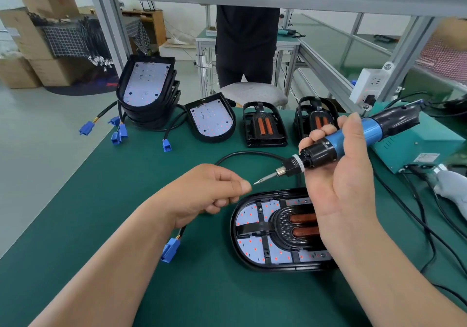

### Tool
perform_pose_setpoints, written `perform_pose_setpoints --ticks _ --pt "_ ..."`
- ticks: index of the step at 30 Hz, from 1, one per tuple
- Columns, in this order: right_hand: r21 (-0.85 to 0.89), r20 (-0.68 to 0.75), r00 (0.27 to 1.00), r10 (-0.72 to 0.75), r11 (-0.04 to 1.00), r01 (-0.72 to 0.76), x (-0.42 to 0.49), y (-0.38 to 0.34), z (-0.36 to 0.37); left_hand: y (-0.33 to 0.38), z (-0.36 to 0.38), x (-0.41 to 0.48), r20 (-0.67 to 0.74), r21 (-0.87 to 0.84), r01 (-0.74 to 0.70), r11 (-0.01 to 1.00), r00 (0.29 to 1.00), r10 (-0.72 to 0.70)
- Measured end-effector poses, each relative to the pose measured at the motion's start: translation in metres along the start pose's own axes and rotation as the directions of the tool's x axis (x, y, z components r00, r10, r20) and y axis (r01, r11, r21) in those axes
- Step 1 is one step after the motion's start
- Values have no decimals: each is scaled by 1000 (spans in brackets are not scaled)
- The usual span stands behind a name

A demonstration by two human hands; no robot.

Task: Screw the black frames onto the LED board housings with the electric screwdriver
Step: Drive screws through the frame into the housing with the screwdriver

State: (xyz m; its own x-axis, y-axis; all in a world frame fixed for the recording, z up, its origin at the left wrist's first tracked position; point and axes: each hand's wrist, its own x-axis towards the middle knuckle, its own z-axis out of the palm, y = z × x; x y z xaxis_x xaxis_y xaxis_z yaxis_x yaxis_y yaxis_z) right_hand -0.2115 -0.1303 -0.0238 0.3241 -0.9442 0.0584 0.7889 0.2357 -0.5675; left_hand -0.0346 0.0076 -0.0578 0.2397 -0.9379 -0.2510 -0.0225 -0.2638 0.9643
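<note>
Right hand [338,175] grips the electric screwdriver [353,139] over the framed housing [265,230] near the table's [126,200] front edge, while the left hand [209,190] pinches, possibly, a screw.

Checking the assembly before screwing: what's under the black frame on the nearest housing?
Through the black frame openings, the white LED board with red dots shows, seated in its housing. The right hand, holding the electric screwdriver, covers the right end.
</note>
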Motion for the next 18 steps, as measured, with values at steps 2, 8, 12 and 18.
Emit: perform_pose_setpoints --ticks 2,8,12,18 --pt "-3 13 1000 3 1000 -2 0 -3 1 -1 1 -1 14 129 23 991 1000 -25" --pt "-39 101 994 43 998 -39 -6 -10 1 -3 2 1 -6 170 23 985 1000 -22" --pt "-101 205 976 71 994 -51 -15 -15 -8 -5 3 2 -27 190 22 981 999 -17" --pt "-181 319 939 130 981 -74 -23 -17 -7 -7 3 3 -39 215 19 976 999 -11"
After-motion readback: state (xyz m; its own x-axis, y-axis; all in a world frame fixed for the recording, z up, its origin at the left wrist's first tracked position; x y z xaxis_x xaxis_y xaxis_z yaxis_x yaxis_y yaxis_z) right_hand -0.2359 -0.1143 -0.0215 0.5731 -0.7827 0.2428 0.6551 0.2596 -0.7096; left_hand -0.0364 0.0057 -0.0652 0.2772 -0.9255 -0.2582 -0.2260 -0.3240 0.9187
